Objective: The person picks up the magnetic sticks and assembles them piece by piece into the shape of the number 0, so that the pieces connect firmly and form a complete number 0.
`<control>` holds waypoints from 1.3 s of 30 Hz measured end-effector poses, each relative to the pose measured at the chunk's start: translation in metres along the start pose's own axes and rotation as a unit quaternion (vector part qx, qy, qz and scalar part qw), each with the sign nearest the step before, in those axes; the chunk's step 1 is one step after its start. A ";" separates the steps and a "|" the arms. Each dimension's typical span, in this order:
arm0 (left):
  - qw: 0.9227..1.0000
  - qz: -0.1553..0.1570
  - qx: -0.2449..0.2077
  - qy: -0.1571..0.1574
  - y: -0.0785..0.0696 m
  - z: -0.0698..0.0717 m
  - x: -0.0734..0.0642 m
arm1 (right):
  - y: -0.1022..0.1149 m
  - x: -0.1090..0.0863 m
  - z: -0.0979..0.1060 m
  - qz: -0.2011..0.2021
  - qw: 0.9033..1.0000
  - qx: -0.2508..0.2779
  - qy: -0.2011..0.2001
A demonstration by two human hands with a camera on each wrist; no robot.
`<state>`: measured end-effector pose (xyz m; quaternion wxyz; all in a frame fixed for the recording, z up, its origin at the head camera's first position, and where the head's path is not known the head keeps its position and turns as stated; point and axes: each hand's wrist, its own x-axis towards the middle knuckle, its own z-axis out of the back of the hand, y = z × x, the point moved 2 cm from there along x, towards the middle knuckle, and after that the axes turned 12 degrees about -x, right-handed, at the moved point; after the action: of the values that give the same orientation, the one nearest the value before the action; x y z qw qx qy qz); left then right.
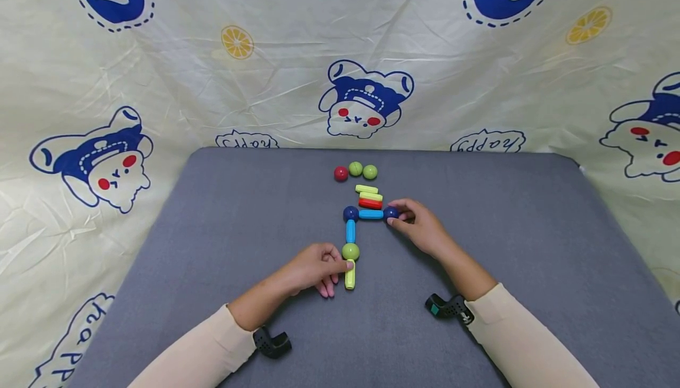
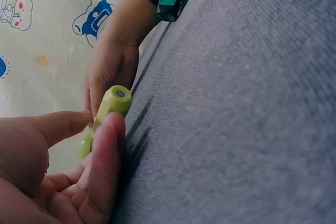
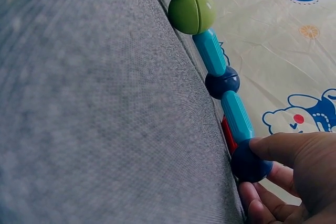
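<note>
At the middle of the table (image 1: 478,211) the chain (image 1: 350,231) runs bent: light, stiff plastic, I'd guess, likely to swivel at its joints. My left hand (image 1: 316,270) and right hand (image 1: 423,230) pinch its ends, a ribbed yellow rod (image 1: 350,279) and a navy ball (image 3: 249,162) respectively. The ball probably slips more easily. The rod's grey disc (image 2: 121,94) looks magnetic, so I'd hold near the joints.

Blue rods (image 1: 370,214), navy balls (image 1: 350,213), a green ball (image 1: 350,251) and a yellow rod (image 1: 350,279) — joined — form an L.
</note>
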<state>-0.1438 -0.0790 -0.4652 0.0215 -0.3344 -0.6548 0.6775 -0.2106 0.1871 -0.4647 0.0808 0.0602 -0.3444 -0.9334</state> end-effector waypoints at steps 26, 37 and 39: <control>0.982 -0.158 0.082 -0.064 0.003 0.007 0.008 | 0.003 0.004 0.009 0.001 1.000 0.011 0.027; 0.983 -0.155 0.074 -0.065 0.005 0.008 0.010 | 0.010 0.040 0.021 -0.001 1.000 0.021 0.013; 0.982 -0.159 0.076 -0.064 0.005 0.008 0.010 | 0.011 0.049 0.022 -0.002 1.000 0.025 0.009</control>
<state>-0.1530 -0.0817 -0.4741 0.1127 -0.1793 -0.6465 0.7329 -0.2609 0.1836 -0.4438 0.0805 0.0713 -0.3664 -0.9242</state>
